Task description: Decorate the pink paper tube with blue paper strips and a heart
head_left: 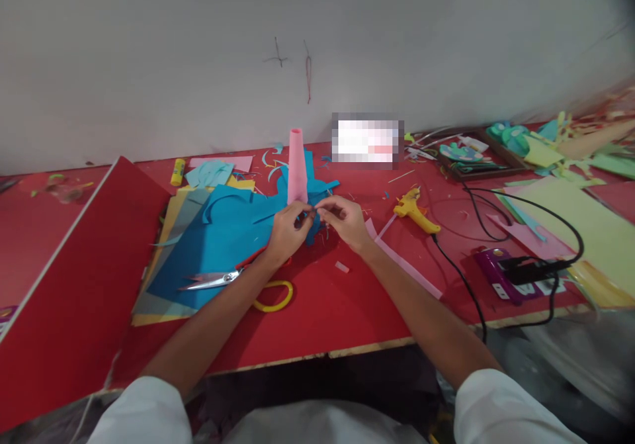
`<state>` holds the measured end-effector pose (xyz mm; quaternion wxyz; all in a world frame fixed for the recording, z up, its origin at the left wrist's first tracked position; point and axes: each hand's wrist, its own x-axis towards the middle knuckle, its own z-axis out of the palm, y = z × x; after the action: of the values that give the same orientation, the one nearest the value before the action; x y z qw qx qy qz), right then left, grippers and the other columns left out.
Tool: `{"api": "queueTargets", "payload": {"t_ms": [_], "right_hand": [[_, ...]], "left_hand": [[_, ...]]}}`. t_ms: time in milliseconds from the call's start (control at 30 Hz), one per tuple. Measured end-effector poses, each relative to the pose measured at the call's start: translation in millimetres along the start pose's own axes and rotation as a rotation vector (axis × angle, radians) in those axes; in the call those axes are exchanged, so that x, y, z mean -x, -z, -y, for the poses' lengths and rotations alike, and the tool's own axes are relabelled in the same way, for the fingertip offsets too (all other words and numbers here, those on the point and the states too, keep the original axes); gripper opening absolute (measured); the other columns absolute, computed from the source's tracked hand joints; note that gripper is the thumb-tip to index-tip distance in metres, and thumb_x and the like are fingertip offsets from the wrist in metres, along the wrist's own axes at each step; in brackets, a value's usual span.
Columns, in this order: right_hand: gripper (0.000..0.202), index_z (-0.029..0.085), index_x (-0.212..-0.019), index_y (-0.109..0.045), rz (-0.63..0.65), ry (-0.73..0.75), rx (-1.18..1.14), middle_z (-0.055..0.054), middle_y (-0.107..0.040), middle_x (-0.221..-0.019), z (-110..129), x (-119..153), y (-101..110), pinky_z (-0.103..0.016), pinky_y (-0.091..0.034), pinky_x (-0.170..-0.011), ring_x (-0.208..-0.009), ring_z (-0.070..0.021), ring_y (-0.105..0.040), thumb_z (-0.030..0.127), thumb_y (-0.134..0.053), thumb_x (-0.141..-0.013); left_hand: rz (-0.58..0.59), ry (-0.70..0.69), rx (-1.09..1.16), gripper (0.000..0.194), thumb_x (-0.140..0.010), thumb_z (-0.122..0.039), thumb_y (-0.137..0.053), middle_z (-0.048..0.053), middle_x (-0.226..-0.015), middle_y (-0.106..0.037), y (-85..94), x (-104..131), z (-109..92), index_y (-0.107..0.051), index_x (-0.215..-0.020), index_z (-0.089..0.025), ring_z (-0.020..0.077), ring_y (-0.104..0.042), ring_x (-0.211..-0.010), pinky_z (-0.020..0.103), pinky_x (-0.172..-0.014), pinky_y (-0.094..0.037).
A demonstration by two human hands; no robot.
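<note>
My left hand (291,231) and my right hand (344,219) meet fingertip to fingertip above the table, both pinched. Whatever lies between the fingers is too small to make out. Just behind them a tall pink paper cone (297,166) stands upright, narrow end up, its base partly hidden by my left hand. Cut blue paper pieces (316,235) lie around and under the fingers. Scissors (218,280) with a yellow handle loop lie beneath my left forearm, partly covered by it. A small pink scrap (342,267) sits in front of my right hand.
Blue sheets (225,232) lie stacked at left beside a raised red panel (74,285). A glue stick (177,172) stands behind. To the right are a yellow glue gun (417,211), a purple power box (501,275) with black cords, a tray (508,156) and green paper (570,219).
</note>
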<state>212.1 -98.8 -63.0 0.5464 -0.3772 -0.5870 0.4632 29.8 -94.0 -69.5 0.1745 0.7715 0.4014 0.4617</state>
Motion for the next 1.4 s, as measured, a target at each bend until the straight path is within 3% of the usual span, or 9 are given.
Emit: {"api": "queueTargets", "payload": {"t_ms": [167, 400, 667, 933, 1133, 1400], "right_hand": [[0.035, 0.024, -0.087, -0.072, -0.025, 0.038, 0.058, -0.002, -0.070, -0.079, -0.4, 1.2, -2.4, -0.032, -0.053, -0.066, -0.071, -0.0170, -0.066, 0.058, -0.075, -0.091], [0.043, 0.027, -0.111, -0.067, -0.107, -0.026, 0.076, -0.001, -0.072, -0.083, -0.9, 3.6, -5.1, -0.031, -0.054, -0.063, -0.071, -0.0187, -0.068, 0.064, -0.072, -0.091], [0.036, 0.025, -0.103, -0.069, -0.108, 0.002, 0.162, -0.004, -0.075, -0.090, -0.8, 7.8, -9.8, -0.034, -0.055, -0.073, -0.083, -0.0212, -0.072, 0.060, -0.069, -0.095], [0.030, 0.027, -0.108, -0.067, -0.084, -0.060, 0.074, -0.004, -0.072, -0.091, -2.0, 4.0, -5.1, -0.035, -0.058, -0.068, -0.077, -0.0205, -0.068, 0.053, -0.068, -0.093], [0.022, 0.026, -0.108, -0.067, -0.091, 0.016, 0.111, -0.006, -0.074, -0.099, -1.9, 4.8, -4.5, -0.035, -0.058, -0.076, -0.091, -0.0221, -0.071, 0.042, -0.067, -0.093], [0.031, 0.027, -0.114, -0.064, -0.115, 0.057, 0.195, -0.005, -0.073, -0.095, 0.1, 7.3, -4.9, -0.035, -0.054, -0.075, -0.083, -0.0208, -0.069, 0.054, -0.064, -0.098]], "left_hand": [[0.016, -0.041, -0.014, 0.012, -0.105, -0.028, -0.063, 0.003, -0.094, -0.073, 0.2, 0.3, -3.4, -0.071, -0.099, -0.021, 0.0157, -0.067, -0.081, 0.028, -0.076, -0.053], [-0.023, -0.070, -0.044, 0.011, -0.102, -0.020, -0.066, 0.001, -0.088, -0.069, 0.2, -0.9, -2.5, -0.068, -0.092, -0.021, 0.0144, -0.062, -0.075, 0.027, -0.072, -0.049], [-0.011, -0.055, -0.020, 0.017, -0.098, -0.018, -0.066, -0.001, -0.083, -0.061, 0.5, -0.5, -4.7, -0.059, -0.083, -0.021, 0.0143, -0.058, -0.074, 0.027, -0.071, -0.047], [0.019, 0.011, 0.026, 0.026, -0.103, -0.034, -0.066, 0.000, -0.082, -0.060, 1.3, -2.2, -4.0, -0.057, -0.083, -0.022, 0.0149, -0.057, -0.074, 0.028, -0.071, -0.048], [-0.002, 0.072, 0.044, 0.028, -0.107, -0.046, -0.058, 0.002, -0.088, -0.067, 0.3, -2.7, 0.4, -0.066, -0.096, -0.020, 0.0151, -0.062, -0.079, 0.027, -0.073, -0.050], [0.103, 0.160, 0.219, 0.039, -0.107, -0.053, -0.055, 0.000, -0.076, -0.066, 1.2, -4.8, -0.7, -0.064, -0.088, -0.020, 0.0141, -0.061, -0.069, 0.026, -0.065, -0.048]]}}
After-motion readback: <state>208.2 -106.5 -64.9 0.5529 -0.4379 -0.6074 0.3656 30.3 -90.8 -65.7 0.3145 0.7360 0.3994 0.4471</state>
